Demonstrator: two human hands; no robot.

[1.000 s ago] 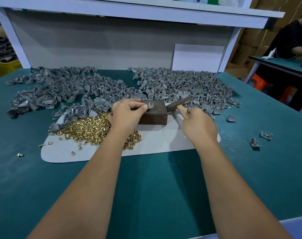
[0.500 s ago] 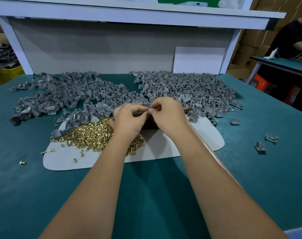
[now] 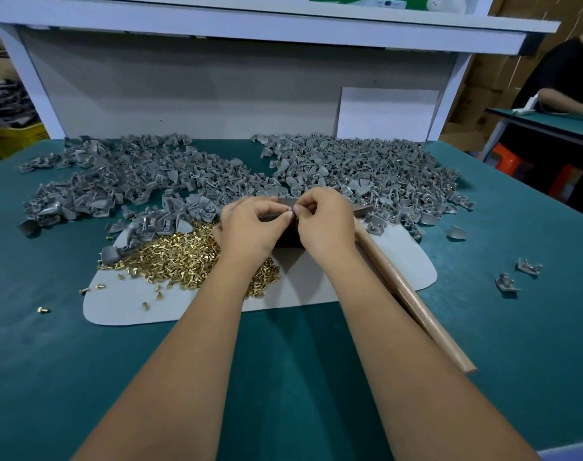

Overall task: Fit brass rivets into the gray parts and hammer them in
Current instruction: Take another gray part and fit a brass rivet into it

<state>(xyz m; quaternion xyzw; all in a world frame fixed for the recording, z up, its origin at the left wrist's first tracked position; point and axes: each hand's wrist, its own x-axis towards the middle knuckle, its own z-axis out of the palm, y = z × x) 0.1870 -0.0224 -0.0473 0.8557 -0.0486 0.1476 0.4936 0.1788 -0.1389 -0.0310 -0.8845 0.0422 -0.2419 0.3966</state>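
Note:
My left hand (image 3: 250, 227) and my right hand (image 3: 323, 224) meet over the dark block (image 3: 288, 241), fingertips touching. Both pinch one small gray part (image 3: 287, 204) just above the block's top. Whether a rivet sits in the part is hidden by my fingers. A pile of brass rivets (image 3: 183, 257) lies left of my left hand on the light gray pad (image 3: 316, 284). The hammer (image 3: 416, 307) lies on the table beside my right forearm, its wooden handle pointing toward me and its head by the block.
Two big heaps of gray parts (image 3: 124, 181) (image 3: 366, 174) cover the back of the green table (image 3: 283, 377). Two loose gray parts (image 3: 516, 274) lie at the right, stray rivets (image 3: 43, 309) at the left. A white backboard stands behind, and another person's arm shows at far right.
My right hand let go of the hammer and moved left to join my left hand on the gray part. The hammer now lies on the table.

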